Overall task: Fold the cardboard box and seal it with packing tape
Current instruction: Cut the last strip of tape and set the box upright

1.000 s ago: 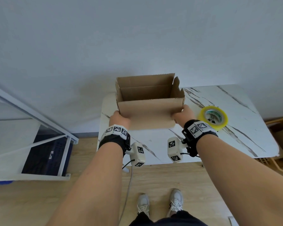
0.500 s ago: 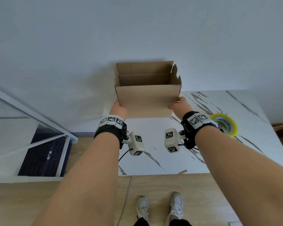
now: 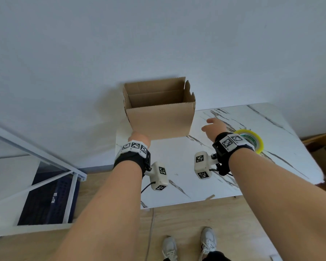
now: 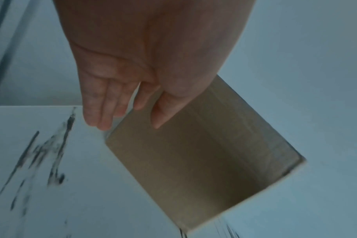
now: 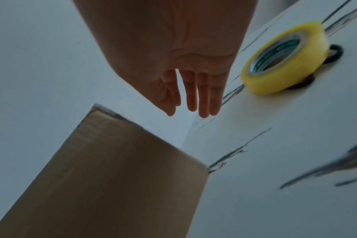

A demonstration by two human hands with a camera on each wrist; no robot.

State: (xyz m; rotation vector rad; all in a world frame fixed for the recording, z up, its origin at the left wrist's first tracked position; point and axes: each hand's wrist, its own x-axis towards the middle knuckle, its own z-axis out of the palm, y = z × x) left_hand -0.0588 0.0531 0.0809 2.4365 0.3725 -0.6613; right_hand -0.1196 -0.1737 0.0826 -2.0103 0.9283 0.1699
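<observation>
the cardboard box (image 3: 159, 117) sits upright with its top flaps open at the far left corner of the marble desk (image 3: 224, 166). the left hand (image 4: 137, 83) pinches the box's near left corner, thumb on the front wall, fingers (image 4: 104, 111) behind it. the right hand (image 5: 185, 77) hovers just right of the box, fingers (image 5: 202, 96) straight and loosely apart, touching nothing. the yellow tape roll (image 5: 283, 59) lies flat beside it.

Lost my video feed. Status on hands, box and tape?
Left hand pinches cardboard box at near-left corner; right hand open, off it. Box flaps up, unsealed. Tape roll on table, nothing blocking.
</observation>
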